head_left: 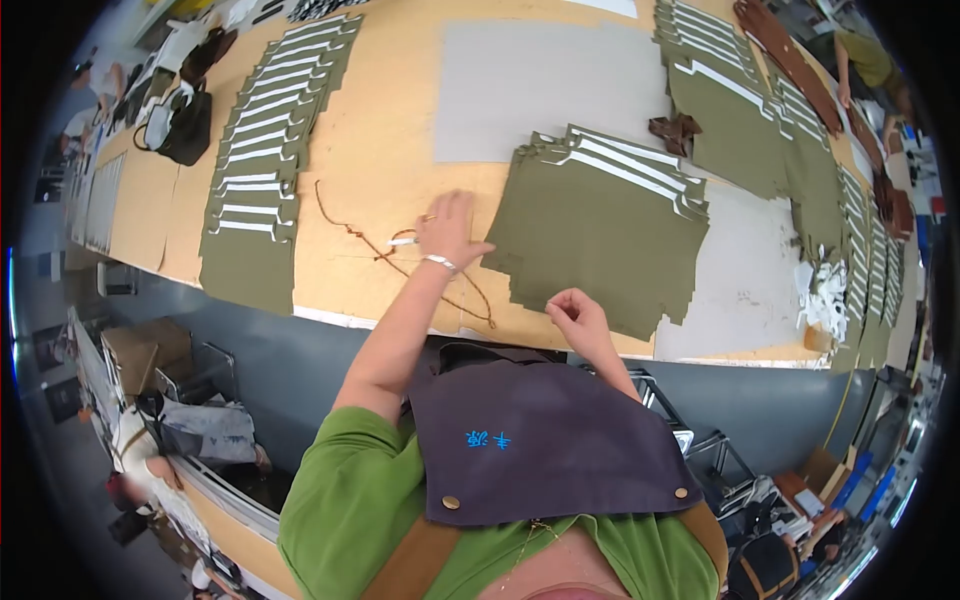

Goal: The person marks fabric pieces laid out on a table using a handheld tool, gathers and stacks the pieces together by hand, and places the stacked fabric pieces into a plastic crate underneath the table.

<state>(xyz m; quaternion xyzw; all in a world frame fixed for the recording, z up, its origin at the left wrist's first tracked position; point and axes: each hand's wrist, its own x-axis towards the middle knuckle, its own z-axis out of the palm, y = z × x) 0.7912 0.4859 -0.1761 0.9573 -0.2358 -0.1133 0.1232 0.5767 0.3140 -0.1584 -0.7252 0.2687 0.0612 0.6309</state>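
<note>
My left hand [447, 230] lies palm down on the tan table, fingers spread and thumb out to the right. A small white object [403, 241] shows beside its palm, partly hidden. Around it runs a thin brown cord [350, 231], loosely looped. Over the lower edge of a stack of olive-green panels [600, 235] with white strips, my right hand [580, 320] has thumb and index finger pinched together. Whatever they hold, if anything, is too small to make out.
More olive panels with white strips overlap at the left [245, 270] and right [730, 140]. A grey sheet [545, 80] lies behind the stack. A dark bag [187, 125], brown scrap [675, 133] and white scraps [822, 295] are on the table. Other people are at the sides.
</note>
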